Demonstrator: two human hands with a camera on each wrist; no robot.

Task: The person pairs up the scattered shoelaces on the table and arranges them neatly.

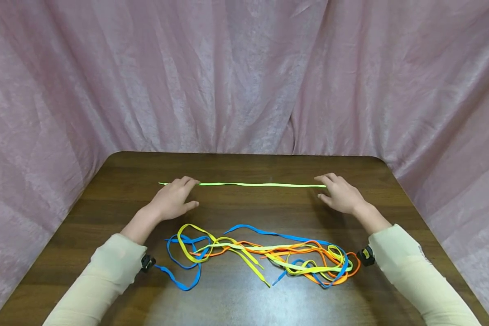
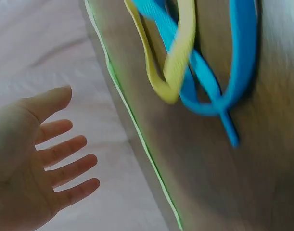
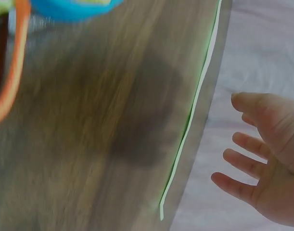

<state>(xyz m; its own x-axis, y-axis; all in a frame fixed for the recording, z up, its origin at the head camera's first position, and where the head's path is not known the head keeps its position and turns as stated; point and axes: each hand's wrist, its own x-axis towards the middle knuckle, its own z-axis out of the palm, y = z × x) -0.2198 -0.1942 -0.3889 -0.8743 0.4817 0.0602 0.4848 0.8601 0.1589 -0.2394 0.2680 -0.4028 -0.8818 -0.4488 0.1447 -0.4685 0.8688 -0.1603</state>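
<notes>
A bright green shoelace (image 1: 261,184) lies stretched nearly straight, left to right, across the far part of the table. Over its left part my left hand (image 1: 173,199) is held palm down, hiding a stretch of it. The left wrist view shows that hand's fingers (image 2: 70,149) spread, with nothing between them and apart from the green lace (image 2: 137,128). My right hand (image 1: 342,194) hovers at the other end, overlapping the lace tip in the head view. In the right wrist view its fingers (image 3: 243,163) are loosely extended and hold nothing, while the lace (image 3: 195,108) lies clear of them.
Nearer to me is a loose tangle of shoelaces: blue (image 1: 285,236), yellow (image 1: 252,266), orange (image 1: 352,274) and pale green. Some blue and yellow ends stick out toward the front. The brown wooden table (image 1: 244,208) ends at a pink curtain (image 1: 244,81).
</notes>
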